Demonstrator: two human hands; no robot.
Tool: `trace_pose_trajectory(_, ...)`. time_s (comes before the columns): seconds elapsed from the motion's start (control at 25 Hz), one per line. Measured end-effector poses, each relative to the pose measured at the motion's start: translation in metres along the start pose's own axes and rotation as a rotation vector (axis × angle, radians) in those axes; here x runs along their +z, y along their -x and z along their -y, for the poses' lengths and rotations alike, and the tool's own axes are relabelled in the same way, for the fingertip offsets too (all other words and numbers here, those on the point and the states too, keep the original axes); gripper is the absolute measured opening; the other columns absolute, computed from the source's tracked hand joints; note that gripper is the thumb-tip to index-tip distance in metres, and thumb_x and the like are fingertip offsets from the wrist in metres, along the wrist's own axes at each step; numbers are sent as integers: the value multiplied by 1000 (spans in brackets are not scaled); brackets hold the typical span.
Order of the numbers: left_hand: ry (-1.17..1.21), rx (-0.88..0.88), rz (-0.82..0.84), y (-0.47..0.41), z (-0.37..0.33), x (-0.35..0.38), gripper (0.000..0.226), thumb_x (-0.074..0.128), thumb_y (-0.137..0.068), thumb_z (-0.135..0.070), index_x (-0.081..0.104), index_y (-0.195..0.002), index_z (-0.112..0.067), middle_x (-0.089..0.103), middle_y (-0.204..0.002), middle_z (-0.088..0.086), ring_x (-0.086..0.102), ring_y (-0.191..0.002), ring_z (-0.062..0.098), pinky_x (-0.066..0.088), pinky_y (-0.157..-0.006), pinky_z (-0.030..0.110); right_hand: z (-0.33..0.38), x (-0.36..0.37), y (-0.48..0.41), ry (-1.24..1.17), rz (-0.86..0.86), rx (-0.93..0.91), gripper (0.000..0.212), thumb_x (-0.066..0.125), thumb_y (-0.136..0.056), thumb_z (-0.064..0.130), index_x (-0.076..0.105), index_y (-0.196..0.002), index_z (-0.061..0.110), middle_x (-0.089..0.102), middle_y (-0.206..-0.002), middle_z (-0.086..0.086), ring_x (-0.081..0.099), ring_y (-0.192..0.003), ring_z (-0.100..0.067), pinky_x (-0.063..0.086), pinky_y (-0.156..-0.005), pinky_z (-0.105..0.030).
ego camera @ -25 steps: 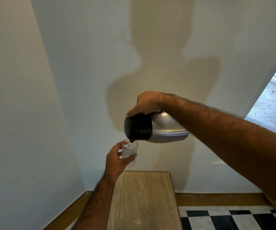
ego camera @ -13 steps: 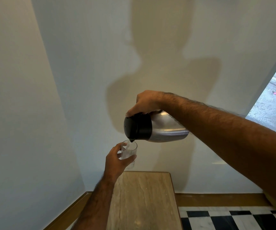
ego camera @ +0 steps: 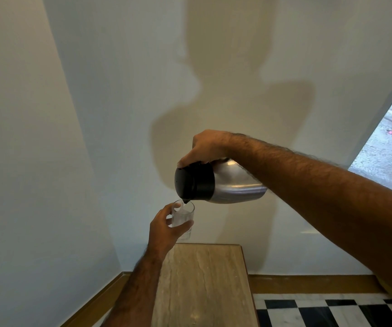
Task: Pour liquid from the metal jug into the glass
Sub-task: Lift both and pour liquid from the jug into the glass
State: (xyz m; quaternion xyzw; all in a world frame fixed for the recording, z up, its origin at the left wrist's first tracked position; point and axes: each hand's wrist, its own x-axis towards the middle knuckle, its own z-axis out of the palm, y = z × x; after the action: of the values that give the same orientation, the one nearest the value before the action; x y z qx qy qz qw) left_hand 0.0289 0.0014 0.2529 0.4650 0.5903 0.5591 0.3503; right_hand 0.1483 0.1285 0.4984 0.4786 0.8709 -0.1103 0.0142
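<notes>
1. Right hand (ego camera: 208, 147) fingers are clamped on the metal jug (ego camera: 218, 182), tipped sideways with its black spout down.
2. Left hand (ego camera: 164, 228) fingers are wrapped round the glass (ego camera: 183, 217), held above the desk (ego camera: 202, 284), receiving liquid.

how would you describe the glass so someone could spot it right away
Start at the stone-topped table by the white wall. Just above its far end, the left hand holds the glass in mid-air. It is small, clear and sits directly under the black spout of the tilted metal jug.
</notes>
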Motion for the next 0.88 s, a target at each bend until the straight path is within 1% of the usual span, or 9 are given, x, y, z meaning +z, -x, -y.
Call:
trace_pose_trajectory(0.16,-11,2,-4,-3,0,0,59,79,-66,-50,56,-119,-37,62,-125,-10,63,-111,19,48,-71,6,0,-1,-3,-2,-2,-1,56,69,-63,78,68,-65,22,69,-63,7,66,-62,-12,42,-53,-27)
trace_pose_trajectory(0.28,-6,-1,-8,-4,0,-1,58,81,-67,-48,55,-118,-38,62,-126,-8,63,-110,20,49,-75,11,0,-2,-5,9,-8,-2,56,69,-63,78,67,-64,22,69,-62,8,66,-62,-12,42,-53,-27)
trace_pose_trajectory(0.36,0,4,-5,-5,0,-1,60,79,-64,-50,56,-118,-37,62,-125,-8,63,-110,21,50,-77,13,0,-3,-6,16,-5,-5,56,68,-63,78,67,-64,22,69,-63,7,65,-62,-12,42,-53,-27)
trace_pose_trajectory(0.44,-5,8,-5,-6,-1,-1,61,78,-63,-52,56,-117,-38,62,-126,-9,63,-110,20,49,-75,9,-1,-3,-8,16,-3,-7,56,68,-64,78,67,-65,22,69,-65,7,66,-63,-13,43,-54,-27)
trace_pose_trajectory(0.52,-10,8,-12,-7,-1,0,59,78,-62,-53,56,-115,-39,62,-125,-10,63,-109,20,48,-70,6,-2,-3,-9,14,-1,-7,56,68,-64,78,67,-66,22,70,-66,6,66,-64,-13,44,-55,-28)
trace_pose_trajectory(0.6,-4,13,-12,-9,-1,-1,59,79,-62,-53,56,-115,-39,62,-124,-10,63,-110,21,49,-73,7,-1,-4,-10,17,-2,-5,58,68,-62,79,68,-64,21,69,-64,6,66,-63,-13,44,-55,-28)
trace_pose_trajectory(0.72,4,19,-8,-10,-1,-1,60,80,-62,-53,56,-115,-40,62,-124,-10,64,-110,21,50,-77,14,1,-5,-11,17,-3,-5,58,68,-61,79,69,-64,21,69,-62,6,67,-64,-14,45,-56,-28)
trace_pose_trajectory(0.88,-13,13,-21,-12,-1,-2,62,80,-63,-53,58,-119,-36,62,-126,-10,64,-110,20,50,-78,13,1,-4,-11,11,1,-5,56,69,-65,78,67,-68,22,70,-67,5,66,-65,-13,44,-56,-28)
